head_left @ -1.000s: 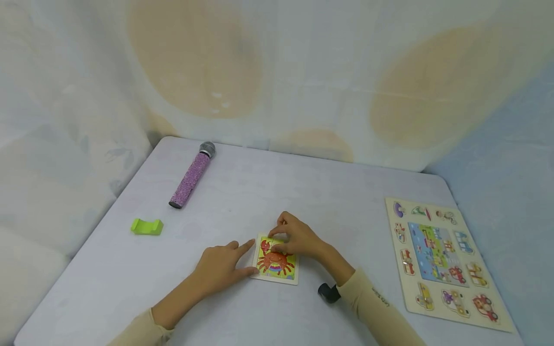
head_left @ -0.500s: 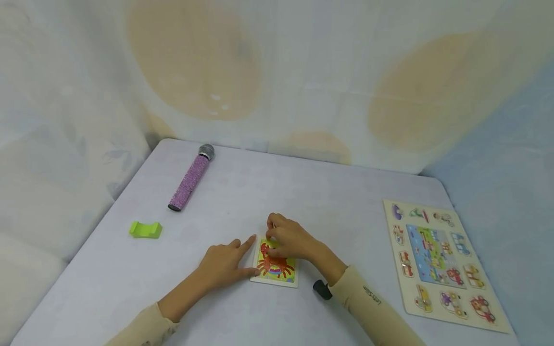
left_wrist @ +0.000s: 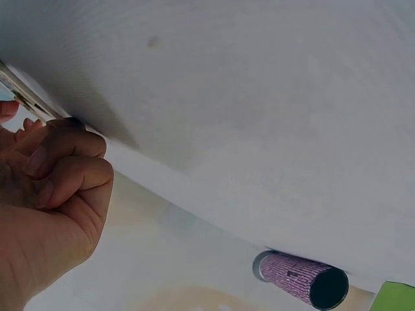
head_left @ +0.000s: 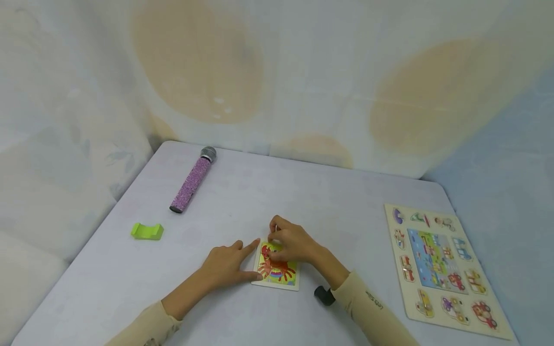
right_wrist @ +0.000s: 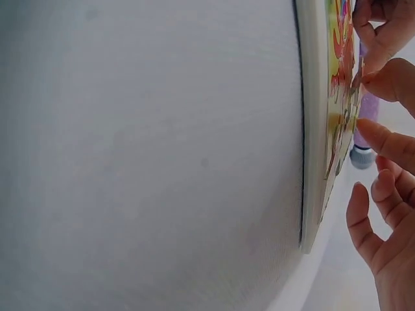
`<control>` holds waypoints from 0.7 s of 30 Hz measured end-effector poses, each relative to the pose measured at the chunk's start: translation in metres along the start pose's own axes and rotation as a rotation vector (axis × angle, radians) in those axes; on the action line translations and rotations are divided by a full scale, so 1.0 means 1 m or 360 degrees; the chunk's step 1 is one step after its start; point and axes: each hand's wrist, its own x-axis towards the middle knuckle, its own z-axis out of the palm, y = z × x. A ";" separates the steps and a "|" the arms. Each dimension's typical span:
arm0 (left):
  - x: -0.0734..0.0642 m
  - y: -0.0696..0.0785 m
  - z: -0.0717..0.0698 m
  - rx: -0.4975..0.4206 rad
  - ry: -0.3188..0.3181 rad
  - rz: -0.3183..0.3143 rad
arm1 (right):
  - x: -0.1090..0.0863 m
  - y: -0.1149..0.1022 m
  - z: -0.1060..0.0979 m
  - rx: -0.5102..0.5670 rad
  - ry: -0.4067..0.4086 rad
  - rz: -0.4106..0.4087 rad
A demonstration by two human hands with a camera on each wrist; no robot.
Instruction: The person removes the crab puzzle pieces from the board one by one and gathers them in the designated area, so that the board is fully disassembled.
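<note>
A small crab jigsaw puzzle (head_left: 283,275), red on yellow with a pale frame, lies flat on the table in the head view. My right hand (head_left: 296,242) reaches over its upper part. Its thumb and index finger pinch a puzzle piece (head_left: 274,247) there, which the fingers partly hide. In the right wrist view, the other fingers are spread beyond the board. My left hand (head_left: 225,264) touches the puzzle's left edge with an extended thumb and index fingertip; its remaining fingers are curled under in the left wrist view.
A purple glittery microphone (head_left: 192,183) lies at the back left, with a green block-like holder (head_left: 147,231) nearer. A large peg puzzle board (head_left: 441,269) with vehicle pictures lies at the right. A black object (head_left: 323,295) shows by the right sleeve.
My right hand has shifted slightly left, its fingers closing in over the puzzle's upper part. The left hand stays at the puzzle's left edge.
</note>
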 end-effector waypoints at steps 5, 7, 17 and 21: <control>-0.001 0.000 0.001 -0.0003 -0.0001 -0.0006 | -0.002 0.003 0.003 0.0083 0.0061 -0.0002; -0.001 0.000 0.001 -0.0006 -0.0005 -0.0013 | -0.003 0.003 0.004 0.0081 0.0092 -0.0022; -0.001 0.000 0.003 0.0015 0.0002 0.0004 | -0.011 -0.001 -0.001 0.0092 -0.0018 0.0152; -0.001 0.000 0.001 0.0027 0.0010 0.0002 | -0.017 -0.002 -0.006 0.0152 -0.0053 0.0210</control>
